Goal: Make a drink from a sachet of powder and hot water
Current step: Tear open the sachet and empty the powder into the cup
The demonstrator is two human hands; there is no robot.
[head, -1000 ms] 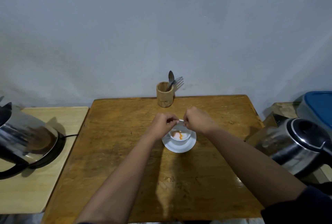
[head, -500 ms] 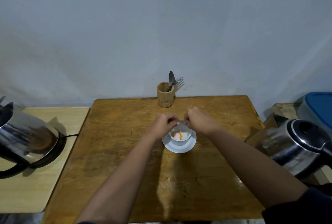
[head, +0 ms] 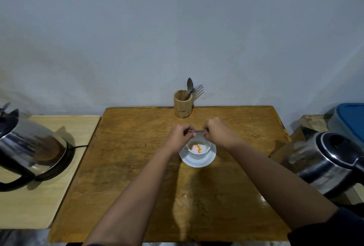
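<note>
A white cup [head: 199,152] stands on a white saucer [head: 208,160] in the middle of the wooden table [head: 126,159]. Orange and pale powder lies inside the cup. Just above the cup's far rim, my left hand [head: 180,137] and my right hand [head: 217,132] each pinch one end of a small sachet [head: 198,131], held level between them. Most of the sachet is hidden by my fingers.
A wooden holder [head: 183,106] with a spoon [head: 189,86] and a fork stands at the table's far edge. One steel kettle [head: 27,147] sits on its base on the pale side table at left. Another kettle [head: 325,163] is at right, a blue-lidded box [head: 349,116] behind it.
Both hands stay over the cup, still pinching the sachet. They have lifted slightly and the strip between them looks a little more stretched out.
</note>
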